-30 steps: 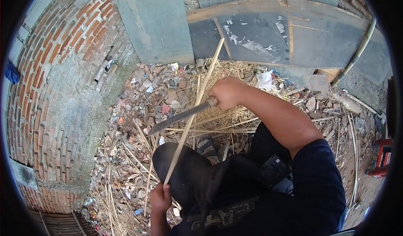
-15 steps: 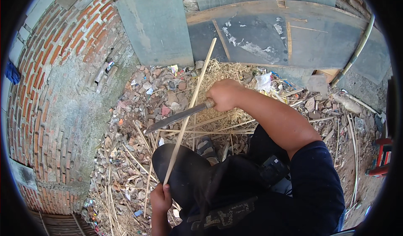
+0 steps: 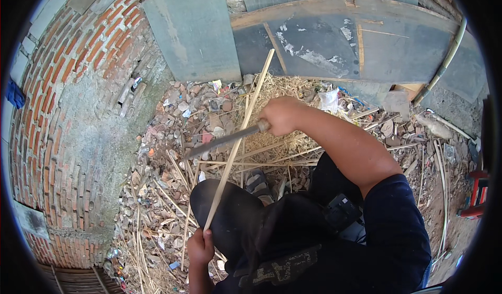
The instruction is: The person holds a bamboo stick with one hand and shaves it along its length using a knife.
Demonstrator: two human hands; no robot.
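Observation:
A long, pale bamboo strip (image 3: 234,153) slants from low left up to the back, passing over my dark-trousered knee (image 3: 201,194). My left hand (image 3: 201,247) is closed around its lower end, thumb on top. With my right hand (image 3: 282,116) I grip the short wooden handle of a machete (image 3: 222,142). Its dark blade points left and crosses the strip about midway along; it looks slightly blurred. Whether the edge touches the strip I cannot tell. Beneath the blade, several more strips (image 3: 261,163) lie crosswise on the ground near my sandalled foot (image 3: 258,183).
Rubble and litter (image 3: 157,189) cover the ground, with a heap of shavings (image 3: 282,90) ahead. A brick wall (image 3: 57,137) stands at left, and grey boards (image 3: 324,48) lean at the back. Loose strips (image 3: 442,194) and a red object (image 3: 475,194) are at right.
The machete and my right hand have shifted slightly, the blade tip moving a little to the right. The strip's far end has moved slightly right. My left hand keeps its grip.

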